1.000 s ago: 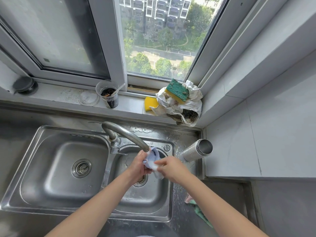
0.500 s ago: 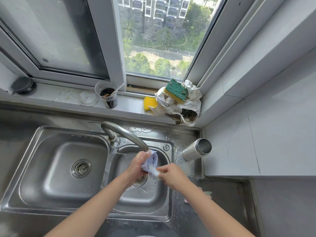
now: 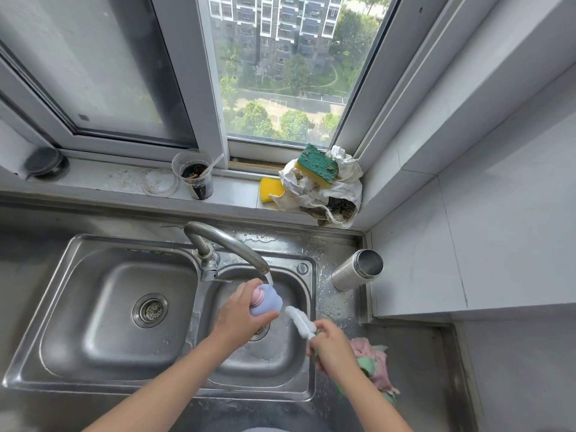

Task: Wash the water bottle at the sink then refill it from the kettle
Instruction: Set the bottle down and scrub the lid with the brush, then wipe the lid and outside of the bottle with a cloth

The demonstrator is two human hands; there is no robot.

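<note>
My left hand grips a pale blue bottle lid with a pink part, held under the stream from the curved tap over the right sink basin. My right hand holds a white brush by its handle, the bristle head pointing at the lid, just apart from it. The steel bottle body stands open-mouthed on the wet counter to the right of the sink. No kettle is in view.
The left basin has a drain strainer. A pink and green cloth lies on the counter by my right wrist. On the sill sit sponges on a rag, a plastic cup, and a dark round tin.
The brush has come out of the lid: my right hand drew back to the lower right. The left hand still keeps the lid under the running water.
</note>
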